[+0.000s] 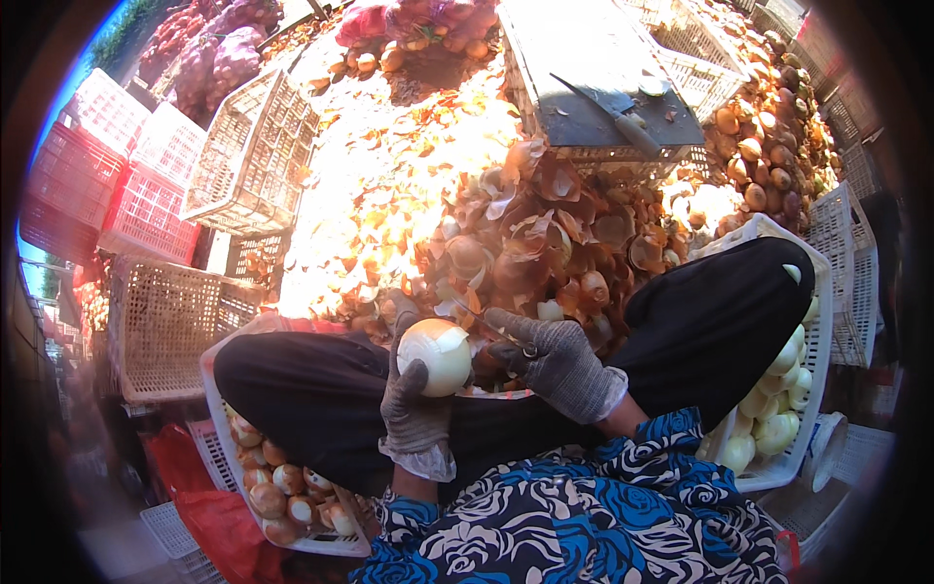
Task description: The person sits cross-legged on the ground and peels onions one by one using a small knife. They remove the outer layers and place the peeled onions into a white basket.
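My left hand, in a grey knit glove over a clear plastic one, grips a partly peeled onion. Some skin is still on the onion's upper side; the rest is white. Just to the right, my gloved right hand is closed around a small knife, its blade pointing up and left near the onion. Under my left leg a white crate holds unpeeled and part-peeled onions. By my right leg another white crate contains peeled onions.
A mound of loose onion skins lies before me. A large knife rests on a dark board at the upper right. Unpeeled onions heap beyond it. Red crates, beige crates and mesh onion sacks stand left.
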A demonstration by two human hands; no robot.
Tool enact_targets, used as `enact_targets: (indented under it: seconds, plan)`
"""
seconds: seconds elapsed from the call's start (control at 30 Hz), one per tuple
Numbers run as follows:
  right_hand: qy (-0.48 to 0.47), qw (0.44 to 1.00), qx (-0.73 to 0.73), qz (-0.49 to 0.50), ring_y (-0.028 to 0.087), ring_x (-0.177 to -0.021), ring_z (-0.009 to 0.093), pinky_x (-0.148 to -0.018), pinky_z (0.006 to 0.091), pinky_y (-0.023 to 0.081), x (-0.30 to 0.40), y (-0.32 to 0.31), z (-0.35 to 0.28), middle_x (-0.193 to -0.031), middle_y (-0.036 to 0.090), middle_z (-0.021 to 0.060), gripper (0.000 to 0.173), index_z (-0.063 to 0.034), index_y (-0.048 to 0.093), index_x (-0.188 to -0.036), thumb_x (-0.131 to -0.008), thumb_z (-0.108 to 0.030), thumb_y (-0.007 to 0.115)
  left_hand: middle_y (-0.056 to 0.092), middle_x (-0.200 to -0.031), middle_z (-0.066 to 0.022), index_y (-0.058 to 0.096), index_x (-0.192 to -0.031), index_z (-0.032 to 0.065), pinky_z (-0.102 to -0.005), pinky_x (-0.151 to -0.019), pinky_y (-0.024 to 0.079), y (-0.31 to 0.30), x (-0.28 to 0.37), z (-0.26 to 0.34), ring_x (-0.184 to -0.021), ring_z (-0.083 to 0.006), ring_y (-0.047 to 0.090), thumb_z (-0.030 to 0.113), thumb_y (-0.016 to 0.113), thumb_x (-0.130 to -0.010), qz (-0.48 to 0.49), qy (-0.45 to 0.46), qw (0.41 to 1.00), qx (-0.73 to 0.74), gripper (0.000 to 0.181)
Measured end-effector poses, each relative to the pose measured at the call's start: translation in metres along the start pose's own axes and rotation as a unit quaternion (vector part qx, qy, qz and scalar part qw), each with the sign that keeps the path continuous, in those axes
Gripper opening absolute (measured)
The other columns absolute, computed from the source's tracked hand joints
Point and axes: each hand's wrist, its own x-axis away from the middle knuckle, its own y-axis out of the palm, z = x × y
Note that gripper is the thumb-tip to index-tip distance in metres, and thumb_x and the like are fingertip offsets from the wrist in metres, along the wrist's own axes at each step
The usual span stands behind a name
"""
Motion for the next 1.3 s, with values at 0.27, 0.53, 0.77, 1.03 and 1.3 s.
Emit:
enact_targets:
  seconds: [0.27, 0.53, 0.77, 1.03, 1.3]
  plan:
    - [-0.075, 0.966, 0.234, -0.079, 0.067, -0.076, 0.033, -0.065, 0.0384, 0.053, -0.006, -0.020, -0.012, -0.080, 0.066, 0.0160, 0.056, -0.0008, 0.055, -0.126, -0.078, -0.024, 0.071, 0.050, -0.125, -0.0231, 0.032, -0.142, 0.0007, -0.0518, -0.097, 0.047, -0.006, 0.000, -0.013, -0.112, -0.0386, 0.055, 0.016, 0.076, -0.068, -0.081, -0.039, 0.990, -0.108, 0.088]
    - [-0.118, 0.980, 0.158, 0.007, 0.065, -0.074, 0.035, -0.063, 0.0403, 0.052, -0.002, -0.014, -0.003, -0.083, 0.066, 0.0171, 0.041, -0.0023, 0.061, -0.111, -0.077, -0.022, 0.071, 0.051, -0.128, -0.0187, 0.030, -0.144, 0.0006, -0.0411, -0.098, 0.046, -0.002, 0.005, -0.009, -0.117, -0.0313, 0.054, 0.016, 0.086, -0.058, -0.094, -0.041, 0.983, -0.153, 0.104]
    - [-0.073, 0.985, 0.126, 0.096, 0.068, -0.078, 0.032, -0.070, 0.0365, 0.054, 0.002, -0.034, -0.009, -0.088, 0.068, 0.0179, 0.049, 0.0004, 0.062, -0.117, -0.074, -0.017, 0.076, 0.047, -0.133, -0.0209, 0.017, -0.151, 0.0095, -0.0430, -0.096, 0.047, -0.006, 0.012, 0.003, -0.119, -0.0316, 0.052, 0.014, 0.088, -0.053, -0.147, -0.064, 0.965, -0.207, 0.121]
    - [0.106, 0.973, 0.160, 0.130, 0.070, -0.082, 0.028, -0.071, 0.0326, 0.055, -0.005, -0.017, -0.004, -0.086, 0.070, 0.0166, 0.036, 0.0030, 0.061, -0.118, -0.088, -0.016, 0.066, 0.046, -0.133, -0.0193, 0.014, -0.151, 0.0106, -0.0416, -0.093, 0.050, 0.004, 0.013, 0.003, -0.116, -0.0294, 0.053, 0.015, 0.089, -0.056, -0.087, 0.063, 0.929, -0.355, 0.121]
    - [0.288, 0.927, -0.213, -0.115, 0.064, -0.068, 0.012, -0.058, 0.0244, 0.050, -0.005, -0.019, -0.006, -0.074, 0.067, 0.0104, 0.055, -0.0027, 0.069, -0.091, -0.092, -0.055, 0.052, 0.035, -0.142, -0.0152, 0.001, -0.151, 0.0121, -0.0380, -0.094, 0.050, 0.039, 0.005, -0.006, -0.120, -0.0270, 0.050, 0.006, 0.087, -0.060, -0.140, 0.299, 0.720, -0.610, 0.125]
